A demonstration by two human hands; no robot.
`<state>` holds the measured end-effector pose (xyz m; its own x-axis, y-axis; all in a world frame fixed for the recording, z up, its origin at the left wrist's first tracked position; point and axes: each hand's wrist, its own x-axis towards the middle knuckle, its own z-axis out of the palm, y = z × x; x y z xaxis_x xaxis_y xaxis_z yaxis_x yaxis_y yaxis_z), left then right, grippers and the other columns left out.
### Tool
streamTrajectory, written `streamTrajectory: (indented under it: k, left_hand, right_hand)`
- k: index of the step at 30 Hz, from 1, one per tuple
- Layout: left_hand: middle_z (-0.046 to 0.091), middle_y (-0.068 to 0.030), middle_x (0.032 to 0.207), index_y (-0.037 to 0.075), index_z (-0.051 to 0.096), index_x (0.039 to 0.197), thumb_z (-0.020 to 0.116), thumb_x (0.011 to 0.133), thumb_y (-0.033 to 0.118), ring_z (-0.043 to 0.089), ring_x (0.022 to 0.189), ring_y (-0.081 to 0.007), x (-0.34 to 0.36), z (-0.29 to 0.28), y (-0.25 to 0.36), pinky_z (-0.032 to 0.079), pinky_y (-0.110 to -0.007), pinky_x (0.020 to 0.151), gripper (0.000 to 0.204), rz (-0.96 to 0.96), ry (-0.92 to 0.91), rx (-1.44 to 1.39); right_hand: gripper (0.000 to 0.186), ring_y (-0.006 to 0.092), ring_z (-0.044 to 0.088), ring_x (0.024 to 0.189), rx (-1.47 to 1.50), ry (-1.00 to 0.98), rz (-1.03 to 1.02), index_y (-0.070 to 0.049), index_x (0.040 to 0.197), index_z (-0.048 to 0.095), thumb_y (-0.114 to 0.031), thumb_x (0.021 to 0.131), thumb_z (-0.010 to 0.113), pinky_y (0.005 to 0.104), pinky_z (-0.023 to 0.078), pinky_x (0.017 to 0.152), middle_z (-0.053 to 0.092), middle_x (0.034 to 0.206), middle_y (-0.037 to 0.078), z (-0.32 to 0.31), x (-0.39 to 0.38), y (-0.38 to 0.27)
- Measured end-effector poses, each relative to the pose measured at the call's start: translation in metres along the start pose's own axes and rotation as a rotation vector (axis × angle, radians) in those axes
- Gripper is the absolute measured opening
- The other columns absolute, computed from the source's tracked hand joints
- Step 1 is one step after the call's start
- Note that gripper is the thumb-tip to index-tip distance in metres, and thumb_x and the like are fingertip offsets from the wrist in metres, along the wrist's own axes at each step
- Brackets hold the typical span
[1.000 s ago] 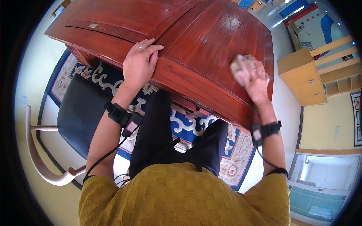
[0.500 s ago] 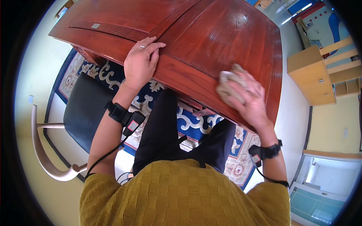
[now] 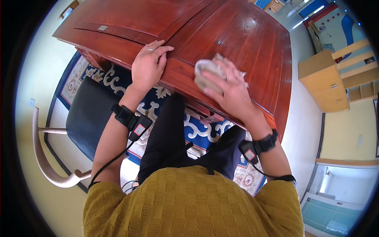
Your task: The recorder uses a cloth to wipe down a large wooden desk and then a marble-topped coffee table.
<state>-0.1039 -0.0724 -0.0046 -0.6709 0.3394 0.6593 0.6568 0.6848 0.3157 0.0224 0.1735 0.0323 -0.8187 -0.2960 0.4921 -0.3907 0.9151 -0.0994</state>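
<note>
A dark red wooden table (image 3: 233, 33) with a glossy, grained top spreads out in front of me. My left hand (image 3: 148, 68) rests on its near edge, close to the seam between two panels, fingers extended and a ring on one of them. My right hand (image 3: 235, 96) presses a crumpled beige-grey cloth (image 3: 204, 68) against the tabletop near the same edge, to the right of the left hand. The fingers lie over the cloth and cover part of it; that hand is slightly blurred.
A black-seated chair (image 3: 87, 114) with a curved wooden arm stands at my left. Below the table lies a blue and cream patterned rug (image 3: 201, 128). Wooden shelving with a cabinet (image 3: 321, 85) stands at the right. Cabled black devices (image 3: 132, 123) are strapped to both wrists.
My right hand has slid left along the tabletop with the cloth, closer to the left hand. The left hand has stayed in place on the edge.
</note>
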Motion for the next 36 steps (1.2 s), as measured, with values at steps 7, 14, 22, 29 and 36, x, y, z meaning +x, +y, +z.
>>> streamTrajectory:
  k: [7,14,22,29,36]
  left_hand:
    - [0.063,-0.0090,0.121,0.017,0.068,0.108,0.056,0.089,0.010,0.058,0.113,-0.0276,0.007,-0.001,0.008,0.048,-0.035,0.091,0.024,-0.020,0.003,-0.014]
    - [0.064,-0.0062,0.120,0.019,0.068,0.107,0.056,0.089,0.011,0.060,0.109,-0.0251,0.004,0.003,0.001,0.050,-0.033,0.088,0.024,-0.028,0.014,-0.005]
    - [0.063,-0.0073,0.121,0.018,0.068,0.109,0.056,0.089,0.010,0.059,0.112,-0.0260,0.006,0.002,0.003,0.049,-0.034,0.090,0.025,0.004,0.010,-0.002]
    - [0.063,-0.0087,0.122,0.017,0.068,0.109,0.055,0.089,0.009,0.059,0.113,-0.0272,0.006,0.004,0.003,0.048,-0.034,0.091,0.025,0.015,-0.004,-0.042]
    - [0.063,-0.0087,0.121,0.017,0.069,0.107,0.055,0.089,0.011,0.059,0.112,-0.0277,0.007,-0.003,0.006,0.048,-0.035,0.091,0.024,-0.043,-0.020,-0.019]
  right_hand:
    - [0.035,0.0310,0.048,0.125,-0.077,-0.145,0.311,-0.021,0.119,0.066,-0.025,0.084,0.069,0.0426,0.040,0.104,0.056,0.130,0.007,-0.077,-0.074,0.033]
    - [0.040,0.0130,0.058,0.107,0.830,0.128,0.776,-0.002,0.122,0.060,-0.033,0.098,0.055,0.0307,0.044,0.097,0.064,0.116,0.006,-0.146,-0.044,0.048]
    - [0.046,0.0329,0.061,0.108,-0.303,0.054,0.348,-0.021,0.128,0.058,-0.028,0.084,0.071,0.0396,0.050,0.092,0.060,0.123,0.014,-0.158,-0.043,0.096]
    - [0.056,0.0330,0.041,0.132,0.027,-0.296,0.344,-0.015,0.128,0.058,-0.044,0.081,0.069,0.0467,0.036,0.108,0.044,0.142,0.016,-0.095,-0.082,0.054]
    - [0.056,0.0304,0.047,0.129,0.001,-0.192,0.177,-0.020,0.126,0.059,-0.039,0.077,0.075,0.0505,0.036,0.106,0.053,0.135,0.013,-0.078,-0.086,0.012]
